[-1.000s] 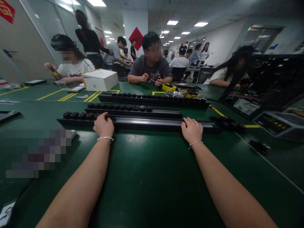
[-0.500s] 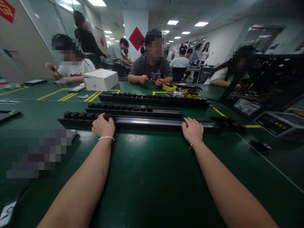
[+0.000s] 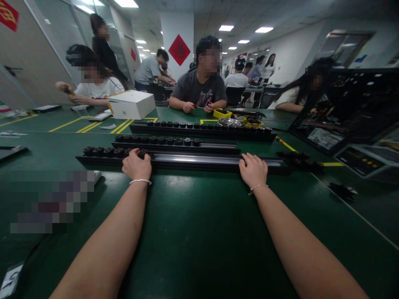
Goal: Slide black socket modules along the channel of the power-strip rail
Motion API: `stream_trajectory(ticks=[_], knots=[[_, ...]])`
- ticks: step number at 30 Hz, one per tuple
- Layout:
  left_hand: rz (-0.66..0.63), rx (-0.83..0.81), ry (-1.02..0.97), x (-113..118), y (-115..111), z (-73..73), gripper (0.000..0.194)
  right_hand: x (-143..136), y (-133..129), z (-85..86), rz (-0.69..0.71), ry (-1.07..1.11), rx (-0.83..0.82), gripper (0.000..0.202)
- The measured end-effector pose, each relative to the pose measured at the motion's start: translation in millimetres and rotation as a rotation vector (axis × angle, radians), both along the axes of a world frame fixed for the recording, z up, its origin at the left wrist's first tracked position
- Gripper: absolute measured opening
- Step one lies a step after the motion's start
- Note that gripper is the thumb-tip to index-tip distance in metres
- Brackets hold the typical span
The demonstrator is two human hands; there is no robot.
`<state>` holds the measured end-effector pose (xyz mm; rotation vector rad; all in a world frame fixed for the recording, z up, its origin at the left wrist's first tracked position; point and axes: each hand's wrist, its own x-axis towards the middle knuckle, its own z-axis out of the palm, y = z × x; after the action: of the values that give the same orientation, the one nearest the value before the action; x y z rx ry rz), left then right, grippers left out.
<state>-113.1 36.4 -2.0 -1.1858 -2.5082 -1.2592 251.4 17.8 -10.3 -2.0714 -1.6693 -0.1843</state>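
A long black rail (image 3: 193,162) with a shiny inner channel lies across the green table in front of me. Several dark, knobby round parts (image 3: 98,151) sit in a row along its left end. My left hand (image 3: 137,165) is closed over the last parts of that row; its fingertips are partly hidden, and a black part (image 3: 142,153) shows beside the thumb. My right hand (image 3: 253,169) grips the same rail farther right, fingers curled over its near wall. Behind it stand a shorter black rail (image 3: 218,150) and another long rail (image 3: 202,130), both with similar parts.
More dark parts (image 3: 299,161) lie at the rail's right end, and a loose black piece (image 3: 343,191) is nearer. A white box (image 3: 132,104), yellow trays (image 3: 222,113) and a metal dish (image 3: 229,123) stand farther back. Co-workers sit opposite and at both sides.
Both my hands stay in nearly the same place on the rail. Across the table, the co-workers have shifted slightly, and the standing person at left has moved a little.
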Motion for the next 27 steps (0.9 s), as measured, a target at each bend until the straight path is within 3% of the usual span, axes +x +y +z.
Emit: stream_trajectory(ticks=[27], knots=[[-0.072, 0.025, -0.024, 0.0, 1.8, -4.3, 0.039, 0.3, 0.5, -0.7, 0.001, -0.017, 0.009, 0.05]])
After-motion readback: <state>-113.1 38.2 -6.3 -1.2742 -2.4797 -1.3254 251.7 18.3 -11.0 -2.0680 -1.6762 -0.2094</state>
